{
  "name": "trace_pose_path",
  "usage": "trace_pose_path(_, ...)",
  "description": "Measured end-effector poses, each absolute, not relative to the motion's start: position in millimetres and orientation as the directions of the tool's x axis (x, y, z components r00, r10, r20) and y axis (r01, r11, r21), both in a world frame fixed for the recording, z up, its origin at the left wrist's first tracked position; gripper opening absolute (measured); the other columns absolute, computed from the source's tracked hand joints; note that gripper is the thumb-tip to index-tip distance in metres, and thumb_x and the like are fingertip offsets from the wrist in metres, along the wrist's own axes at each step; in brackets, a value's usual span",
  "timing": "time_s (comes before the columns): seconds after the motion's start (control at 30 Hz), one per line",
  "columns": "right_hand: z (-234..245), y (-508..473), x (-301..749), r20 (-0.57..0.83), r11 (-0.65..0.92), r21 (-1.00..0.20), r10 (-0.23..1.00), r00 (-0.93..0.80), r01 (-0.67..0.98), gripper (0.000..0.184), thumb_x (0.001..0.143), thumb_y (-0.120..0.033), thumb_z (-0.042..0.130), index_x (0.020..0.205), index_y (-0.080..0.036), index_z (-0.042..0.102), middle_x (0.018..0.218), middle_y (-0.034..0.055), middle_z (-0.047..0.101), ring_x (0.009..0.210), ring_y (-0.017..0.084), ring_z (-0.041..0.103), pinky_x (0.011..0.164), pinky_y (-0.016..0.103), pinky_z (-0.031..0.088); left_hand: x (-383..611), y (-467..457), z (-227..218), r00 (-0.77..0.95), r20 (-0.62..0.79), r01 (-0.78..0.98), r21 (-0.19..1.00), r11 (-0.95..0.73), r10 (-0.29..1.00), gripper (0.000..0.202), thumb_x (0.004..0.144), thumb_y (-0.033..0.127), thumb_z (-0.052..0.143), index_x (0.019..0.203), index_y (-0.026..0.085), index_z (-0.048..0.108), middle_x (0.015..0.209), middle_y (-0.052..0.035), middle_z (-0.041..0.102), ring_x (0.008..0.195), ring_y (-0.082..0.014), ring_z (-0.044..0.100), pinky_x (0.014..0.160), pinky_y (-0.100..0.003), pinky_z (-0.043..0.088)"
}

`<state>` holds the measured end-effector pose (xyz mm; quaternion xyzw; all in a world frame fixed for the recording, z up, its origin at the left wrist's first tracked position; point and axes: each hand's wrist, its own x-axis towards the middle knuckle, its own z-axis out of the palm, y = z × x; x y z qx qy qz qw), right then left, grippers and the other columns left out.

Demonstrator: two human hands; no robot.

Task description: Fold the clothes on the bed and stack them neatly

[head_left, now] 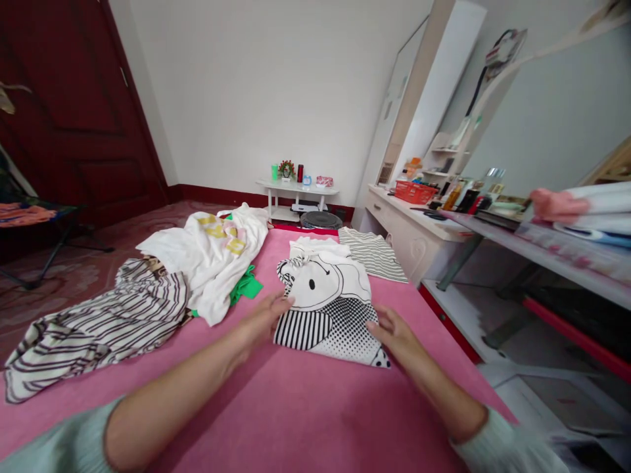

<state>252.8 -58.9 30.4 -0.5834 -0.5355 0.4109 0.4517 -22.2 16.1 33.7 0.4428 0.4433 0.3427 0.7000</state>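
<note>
A folded white shirt (328,302) with a black cartoon print, stripes and dots lies on the pink bedspread (256,414) in front of me. At its left edge, my left hand (269,315) grips the cloth, thumb on top and the other fingers partly hidden. My right hand (397,335) holds the opposite edge, its thumb lying over the dotted part. Just behind the printed shirt is a folded striped garment (379,256).
To the left lie a loose white garment (207,256), a green cloth (246,284) and a crumpled striped garment (98,328). A dressing table (407,213) with a red basket (417,192) stands at right. A small white table (296,187) is against the wall.
</note>
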Motion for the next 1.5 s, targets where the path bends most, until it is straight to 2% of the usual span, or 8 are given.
trace_pose_path(0.1,9,-74,247,0.07,0.046,-0.957,0.995,0.076,0.285,0.073,0.073,-0.049,0.068,0.134,-0.018,0.042,0.136,0.015,0.05,0.122,0.024,0.051,0.102,0.044,0.04,-21,-6,14,0.336,-0.077,0.04,0.997,0.068,0.939,0.078,0.07,0.034,0.074,0.137,0.019,0.036,0.129,-0.0122,0.056,0.115,-0.0232,0.056,0.097,-0.038,0.045)
trace_pose_path(0.23,14,-74,241,0.041,0.023,-0.947,0.998,0.051,0.322,0.072,0.068,-0.046,0.072,0.129,-0.015,0.05,0.137,0.0142,0.049,0.128,0.027,0.044,0.108,0.045,0.032,-16,-15,18,0.359,0.067,0.227,0.961,-0.157,0.931,0.061,0.071,0.023,0.068,0.128,0.016,0.049,0.126,-0.0089,0.058,0.118,-0.0236,0.051,0.103,-0.038,0.038)
trace_pose_path(0.57,51,-165,244,-0.252,-0.126,-0.916,0.919,-0.302,0.382,0.062,0.074,-0.053,0.067,0.126,-0.022,0.058,0.116,0.0074,0.064,0.103,0.024,0.06,0.086,0.035,0.049,-81,-102,26,0.64,-0.171,0.179,0.981,0.071,0.749,0.053,0.072,0.037,0.071,0.122,0.024,0.055,0.105,-0.0043,0.065,0.096,-0.0213,0.059,0.08,-0.032,0.047)
trace_pose_path(0.73,88,-104,248,0.07,0.088,-0.538,0.996,-0.06,0.839,0.044,0.077,-0.039,0.062,0.118,-0.022,0.064,0.094,0.007,0.068,0.078,0.022,0.062,0.075,0.035,0.05,-79,-72,32,0.422,-0.166,0.102,0.986,0.135,0.891,0.057,0.067,0.042,0.074,0.115,0.02,0.053,0.106,-0.0068,0.06,0.091,-0.0195,0.06,0.072,-0.032,0.05)
trace_pose_path(0.97,79,12,161,0.329,0.454,-0.379,0.88,-0.341,0.806,0.045,0.07,-0.002,0.048,0.111,-0.016,0.063,0.116,0.0078,0.06,0.107,0.022,0.055,0.094,0.033,0.042,-72,-5,24,0.186,-0.161,0.122,0.983,0.14,0.969,0.037,0.064,0.035,0.074,0.087,0.015,0.055,0.067,0.0007,0.061,0.061,-0.0139,0.062,0.06,-0.029,0.051)
trace_pose_path(1.17,47,53,124,0.377,0.475,-0.257,0.851,-0.366,0.841,0.035,0.077,-0.01,0.053,0.109,-0.018,0.063,0.122,0.0086,0.058,0.114,0.026,0.049,0.099,0.039,0.036,-74,14,5,0.182,-0.142,0.305,0.949,0.081,0.973,0.029,0.071,0.025,0.063,0.097,0.013,0.058,0.061,0.0023,0.061,0.051,-0.0123,0.057,0.049,-0.023,0.044)
trace_pose_path(1.27,38,59,120,0.405,0.484,-0.268,0.841,-0.358,0.833,0.015,0.083,-0.019,0.052,0.086,-0.021,0.066,0.113,0.0072,0.062,0.109,0.026,0.051,0.099,0.043,0.034,-77,25,4,0.22,0.008,0.419,0.902,-0.102,0.976,0.021,0.071,0.022,0.06,0.089,0.014,0.065,0.06,0.0032,0.059,0.055,-0.0115,0.055,0.054,-0.022,0.041)
trace_pose_path(1.5,53,56,126,0.496,0.391,-0.581,0.866,-0.071,0.714,0.032,0.086,-0.042,0.05,0.065,-0.019,0.057,0.061,-0.001,0.054,0.065,0.015,0.051,0.065,0.025,0.039,-58,44,26,0.242,0.177,0.369,0.892,-0.259,0.954,0.028,0.075,0.024,0.056,0.095,0.013,0.071,0.084,-0.0029,0.069,0.082,-0.019,0.059,0.075,-0.027,0.045)
